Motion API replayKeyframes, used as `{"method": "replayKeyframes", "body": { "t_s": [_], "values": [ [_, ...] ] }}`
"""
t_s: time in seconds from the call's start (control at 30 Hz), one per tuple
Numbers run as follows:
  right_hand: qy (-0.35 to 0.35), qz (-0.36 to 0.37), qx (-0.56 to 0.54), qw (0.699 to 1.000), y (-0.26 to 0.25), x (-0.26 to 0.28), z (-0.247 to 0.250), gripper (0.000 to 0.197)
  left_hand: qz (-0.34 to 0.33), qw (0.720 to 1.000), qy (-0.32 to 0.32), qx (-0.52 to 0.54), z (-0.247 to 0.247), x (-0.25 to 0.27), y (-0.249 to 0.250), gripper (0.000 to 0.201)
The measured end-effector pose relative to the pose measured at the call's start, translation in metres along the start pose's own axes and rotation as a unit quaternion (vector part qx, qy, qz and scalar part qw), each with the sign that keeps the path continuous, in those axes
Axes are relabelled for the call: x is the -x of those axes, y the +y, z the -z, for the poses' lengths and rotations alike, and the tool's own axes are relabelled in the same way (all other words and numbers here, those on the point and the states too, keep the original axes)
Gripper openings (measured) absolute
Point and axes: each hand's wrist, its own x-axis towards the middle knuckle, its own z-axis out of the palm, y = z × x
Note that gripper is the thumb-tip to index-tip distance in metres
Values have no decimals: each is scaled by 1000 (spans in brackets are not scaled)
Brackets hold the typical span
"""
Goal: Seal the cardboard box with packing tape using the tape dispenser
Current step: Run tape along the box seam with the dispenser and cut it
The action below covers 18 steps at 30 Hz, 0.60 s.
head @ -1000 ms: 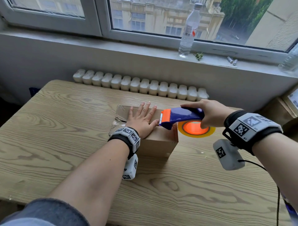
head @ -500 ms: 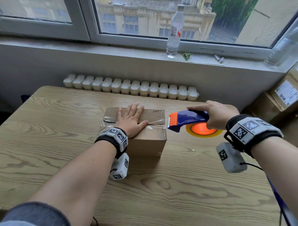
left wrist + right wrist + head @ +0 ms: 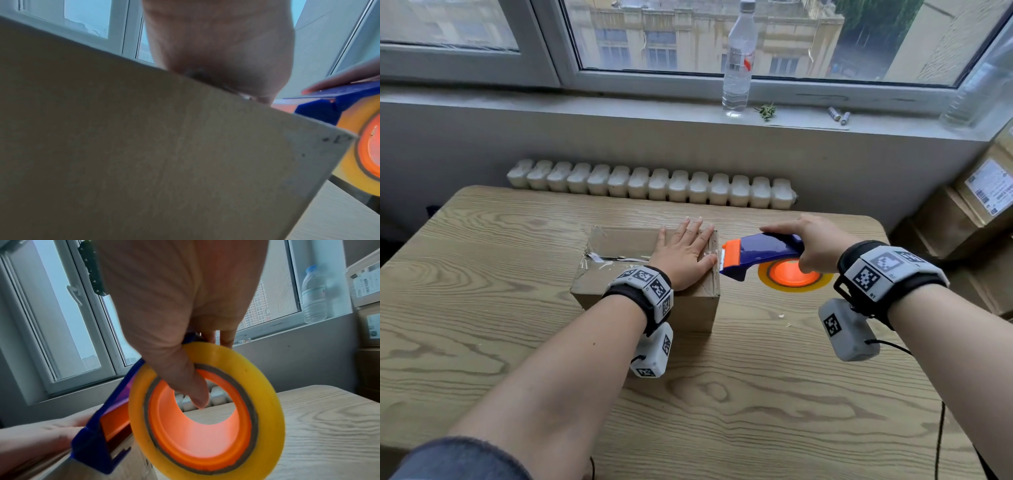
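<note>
My left hand (image 3: 686,257) flat, fingers straight, pinning cardboard box (image 3: 619,274) top at right edge. Right hand (image 3: 813,244) grips tape dispenser (image 3: 756,255) just right of box. Advice: pull taut, tilt serrated blade down, tear clean.

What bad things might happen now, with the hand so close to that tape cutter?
The left hand lies flat on the cardboard box, its thumb right beside the toothed orange end of the tape dispenser, so it might get scratched. The tape on top already looks wrinkled and may seal poorly. The right hand grips the dispenser past the box's edge; the tape might tear crookedly.
</note>
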Motion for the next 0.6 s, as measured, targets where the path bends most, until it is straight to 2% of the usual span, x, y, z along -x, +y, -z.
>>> {"method": "replayKeyframes", "body": {
  "t_s": [0.1,0.23,0.37,0.6],
  "values": [
    [-10,-3,-10,1000,3,-3,-4,91,-6,1000,-24,8,9,-1,2,70],
    [-19,1,-21,1000,5,-7,-8,93,-5,995,-98,18,25,-4,5,94],
    [-20,2,-18,1000,9,-10,-11,92,4,992,-123,-9,29,-5,9,104],
    [-6,-2,-49,999,19,-9,-25,86,22,994,-100,-26,26,-7,18,90]
  ]
}}
